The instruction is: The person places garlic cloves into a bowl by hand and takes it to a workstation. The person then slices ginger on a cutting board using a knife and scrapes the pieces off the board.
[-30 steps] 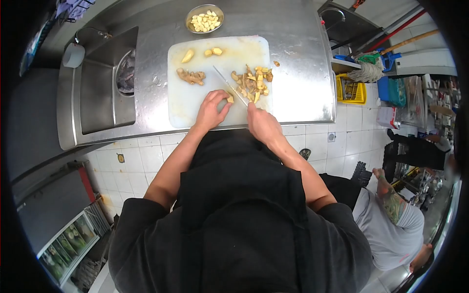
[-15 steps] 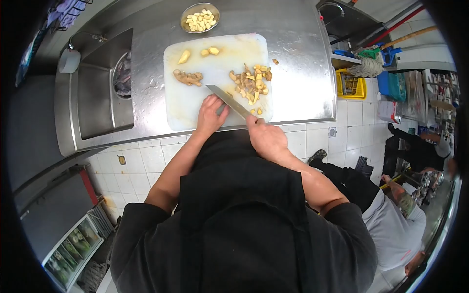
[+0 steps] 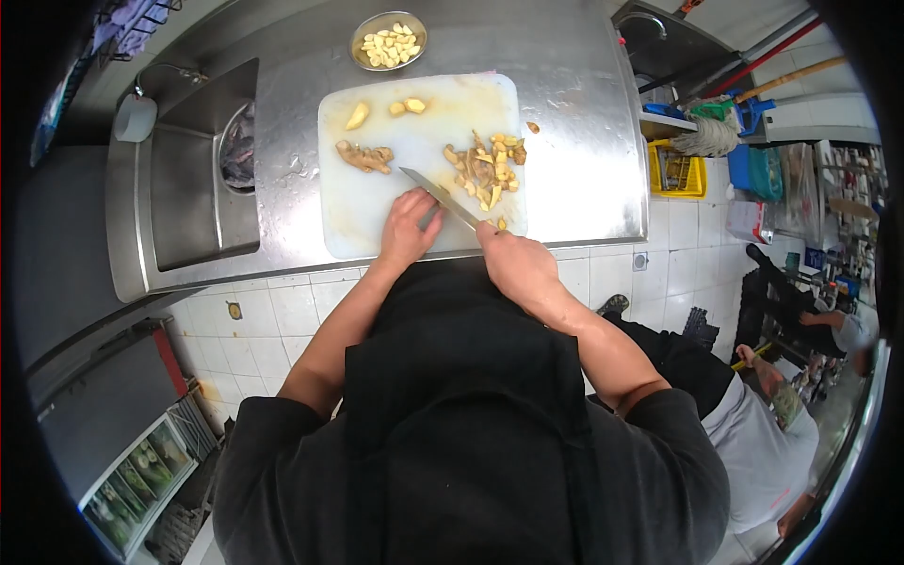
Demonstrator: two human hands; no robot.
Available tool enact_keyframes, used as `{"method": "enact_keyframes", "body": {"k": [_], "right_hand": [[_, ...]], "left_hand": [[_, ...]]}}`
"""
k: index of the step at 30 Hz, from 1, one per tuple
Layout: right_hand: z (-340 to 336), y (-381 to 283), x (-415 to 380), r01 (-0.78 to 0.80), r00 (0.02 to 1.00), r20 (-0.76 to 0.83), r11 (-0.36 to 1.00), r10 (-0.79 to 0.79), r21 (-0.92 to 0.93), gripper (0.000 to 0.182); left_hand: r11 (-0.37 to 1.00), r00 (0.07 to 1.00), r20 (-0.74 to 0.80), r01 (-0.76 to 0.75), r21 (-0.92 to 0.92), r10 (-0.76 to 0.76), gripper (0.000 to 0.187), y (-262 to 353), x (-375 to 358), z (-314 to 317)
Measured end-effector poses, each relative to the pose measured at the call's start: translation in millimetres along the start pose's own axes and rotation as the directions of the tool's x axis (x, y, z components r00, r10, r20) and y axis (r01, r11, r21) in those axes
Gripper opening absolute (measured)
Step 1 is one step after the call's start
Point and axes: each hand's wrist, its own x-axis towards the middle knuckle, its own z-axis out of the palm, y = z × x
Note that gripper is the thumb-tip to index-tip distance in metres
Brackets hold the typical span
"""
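Note:
My right hand [image 3: 518,259] is wrapped round the handle of a kitchen knife [image 3: 441,196], whose blade points up and left over the white cutting board [image 3: 363,221]. Beside the blade, my left hand [image 3: 411,228] rests on the board with its fingers curled together; whatever they hold is hidden. An unpeeled ginger root [image 3: 364,157] lies above my left hand. To the right of the blade is a heap of ginger peelings and trimmings [image 3: 485,169]. Peeled ginger pieces [image 3: 357,116] sit near the board's far edge.
A metal bowl [image 3: 357,52] of pale peeled pieces stands beyond the board on the steel counter [image 3: 574,141]. At left is a sink [image 3: 188,226] with a round container in it. A yellow basket [image 3: 697,179] and a co-worker in a grey shirt [image 3: 763,443] are at right.
The counter and board sit slightly lower in view. The knife's angle is a little flatter, and both hands stay close to their earlier places. A person in the background at right has shifted.

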Motion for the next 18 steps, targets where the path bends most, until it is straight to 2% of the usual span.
{"method": "enact_keyframes", "body": {"k": [5, 7, 10, 12, 16, 18], "right_hand": [[11, 5, 6, 0.013, 1.0, -0.011, 0.999, -0.012, 0.031, 0.014], [25, 13, 24, 0.041, 0.998, -0.045, 0.998, -0.038, 0.057, 0.015], [42, 35, 66, 0.001, 1.0, 0.0, 0.995, -0.001, 0.102, 0.014], [44, 51, 76, 0.148, 0.988, -0.074, 0.948, -0.133, 0.282, 0.015], [36, 41, 64, 0.087, 0.996, -0.045, 0.966, -0.078, 0.243, 0.018], [33, 29, 50, 0.015, 0.998, -0.055, 0.978, -0.003, 0.206, 0.015]], "left_hand": [[1.0, 1.0, -0.008, 0.013, -0.012, -0.013, 0.027, 3, 0, 0], [1.0, 1.0, -0.013, 0.006, -0.017, -0.007, 0.027, 3, 0, -2], [1.0, 1.0, -0.003, -0.008, -0.027, 0.008, 0.028, 4, 4, -1], [0.998, 0.999, 0.035, 0.003, -0.055, -0.001, 0.03, 3, 4, -4], [0.998, 0.999, 0.038, -0.007, -0.06, 0.009, 0.03, 6, 10, -4], [0.995, 0.999, 0.038, -0.012, -0.099, 0.016, 0.031, 7, 9, -4]]}}
